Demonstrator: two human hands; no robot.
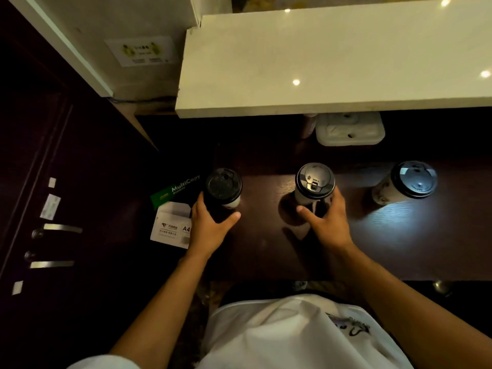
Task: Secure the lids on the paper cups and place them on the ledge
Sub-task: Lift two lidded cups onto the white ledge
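Three paper cups with black lids stand on the dark wooden table (266, 249). My left hand (210, 225) wraps around the left cup (223, 188), which sits at the table's left edge. My right hand (327, 222) grips the middle cup (314, 185) from the near side. The right cup (407, 182) stands alone, lit by a bright patch of light. Above and behind them runs the white ledge (319, 65), with nothing on it.
A white lidded container (350, 130) and a dark bottle (308, 126) sit under the ledge at the table's back. A box of A4 copy paper (173, 209) lies left of the table, below its edge. A dark door with metal handles (61, 229) is at far left.
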